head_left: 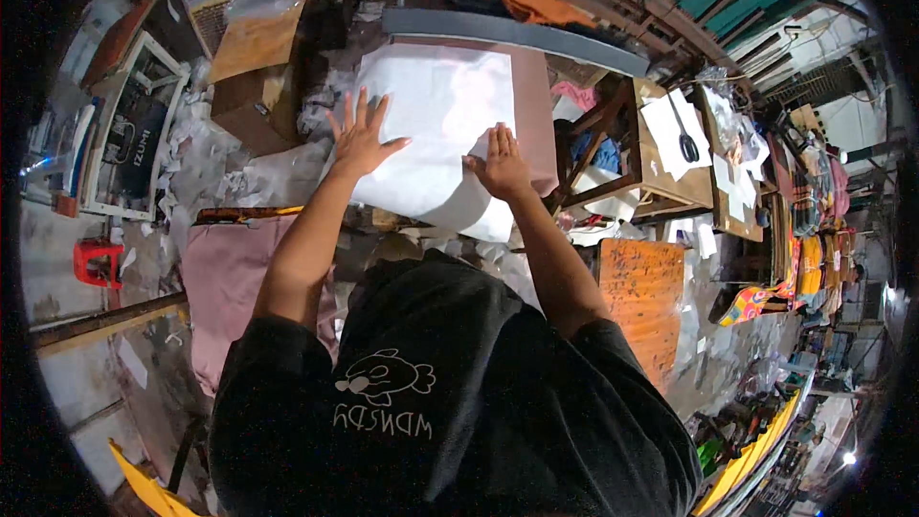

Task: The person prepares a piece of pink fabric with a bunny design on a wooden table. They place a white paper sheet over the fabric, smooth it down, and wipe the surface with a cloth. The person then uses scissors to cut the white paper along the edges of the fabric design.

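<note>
A large white sheet point(421, 101) lies over a pinkish cloth point(534, 101) on the work surface before me, its near edge hanging over the front. My left hand point(359, 139) rests on the sheet's left part, fingers and thumb spread wide. Toward its right edge, my right hand point(500, 168) lies flat with the fingers stretched out side by side and the thumb apart. Neither hand holds anything. Along the far side of the surface runs a long grey bar point(517, 38).
To the right, black-handled scissors point(687, 146) lie on white paper on a wooden table point(661, 177). A wooden stool top point(639, 297) stands nearer. Pink fabric point(230, 278) drapes at my left, with a red plastic stool point(97, 261) beyond. Paper scraps litter the floor.
</note>
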Motion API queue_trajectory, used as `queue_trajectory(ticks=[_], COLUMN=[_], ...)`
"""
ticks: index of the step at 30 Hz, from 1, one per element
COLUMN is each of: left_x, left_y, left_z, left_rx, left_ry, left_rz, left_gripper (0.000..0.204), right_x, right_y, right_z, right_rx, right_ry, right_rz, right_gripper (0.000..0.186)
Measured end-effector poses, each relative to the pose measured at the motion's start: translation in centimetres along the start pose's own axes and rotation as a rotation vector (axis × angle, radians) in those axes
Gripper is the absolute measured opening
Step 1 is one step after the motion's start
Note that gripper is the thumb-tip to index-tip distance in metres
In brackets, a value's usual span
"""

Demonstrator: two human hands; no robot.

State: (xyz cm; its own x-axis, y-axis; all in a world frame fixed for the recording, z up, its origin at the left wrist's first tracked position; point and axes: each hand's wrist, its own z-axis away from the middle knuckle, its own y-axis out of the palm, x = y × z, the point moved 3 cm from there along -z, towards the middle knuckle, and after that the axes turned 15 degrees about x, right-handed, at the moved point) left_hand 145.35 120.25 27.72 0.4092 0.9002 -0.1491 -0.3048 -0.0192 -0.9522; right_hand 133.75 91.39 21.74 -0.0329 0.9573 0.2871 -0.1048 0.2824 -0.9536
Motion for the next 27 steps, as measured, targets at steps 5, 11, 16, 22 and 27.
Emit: queue_trajectory(ticks=[5, 11, 16, 22, 27], left_x=[2.4, 1.4, 0.4, -2.0, -4.4], left_y=[2.1, 2.1, 3.1, 3.1, 3.8], left_z=[1.7, 3.8, 5.4, 6.9, 7.4], left_rx=[-0.101, -0.218, -0.388, -0.278, -0.198], left_ry=[-0.038, -0.043, 0.032, 0.109, 0.181], left_rz=[0.012, 0.039, 0.026, -0.033, -0.012], left_gripper=[0.105, 0.091, 0.067, 0.042, 0.048], right_x=[0.3, 0.7, 0.4, 1.5, 1.3], right_y=[0.1, -0.8, -1.0, -2.7, -2.7], right_z=[-1.3, -1.2, -1.7, -1.4, -1.5], right_rx=[0.089, 0.117, 0.177, 0.248, 0.266], right_ry=[0.022, 0.029, 0.025, 0.053, 0.098], right_rz=[0.074, 0.11, 0.141, 0.124, 0.148], right_gripper=[0.094, 0.09, 0.09, 0.09, 0.086])
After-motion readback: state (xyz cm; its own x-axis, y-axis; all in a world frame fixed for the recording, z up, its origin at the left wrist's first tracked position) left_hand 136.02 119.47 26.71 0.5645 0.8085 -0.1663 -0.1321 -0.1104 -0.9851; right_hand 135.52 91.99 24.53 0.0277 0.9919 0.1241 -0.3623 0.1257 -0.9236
